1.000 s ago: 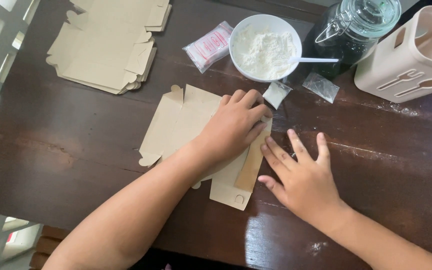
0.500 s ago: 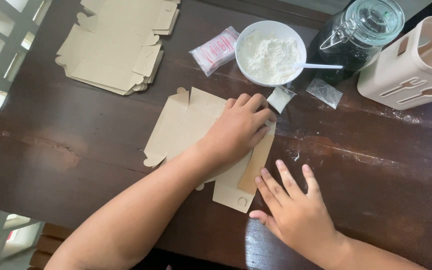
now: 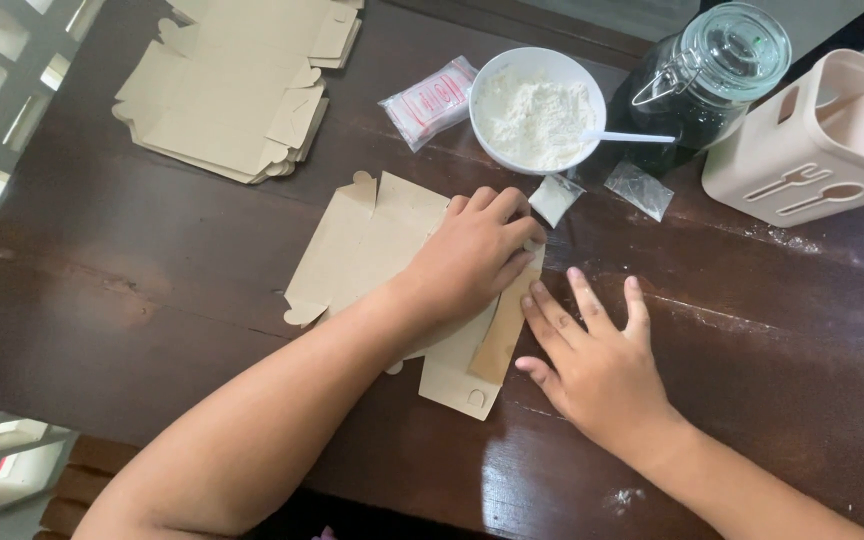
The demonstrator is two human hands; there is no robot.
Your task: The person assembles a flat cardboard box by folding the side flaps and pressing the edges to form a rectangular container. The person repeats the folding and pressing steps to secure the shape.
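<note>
Far edge of the table [image 3: 152,330] is pretty packed: a stack of flat cardboard blanks [image 3: 237,85] at the far left corner, then a small pink packet [image 3: 430,100], a white bowl of flour [image 3: 537,110] with a spoon handle sticking out to the right, a glass jar [image 3: 697,85] just beside it, and a beige cutlery caddy [image 3: 817,140] at the far right. Two little clear bags [image 3: 637,187] sit just in front of the bowl and jar. The left side below the stack is bare wood, and so is the right side below the caddy. The middle is taken by the flat box blank [image 3: 362,250] under the left hand [image 3: 472,255], with the right hand [image 3: 597,365] spread flat beside it.
</note>
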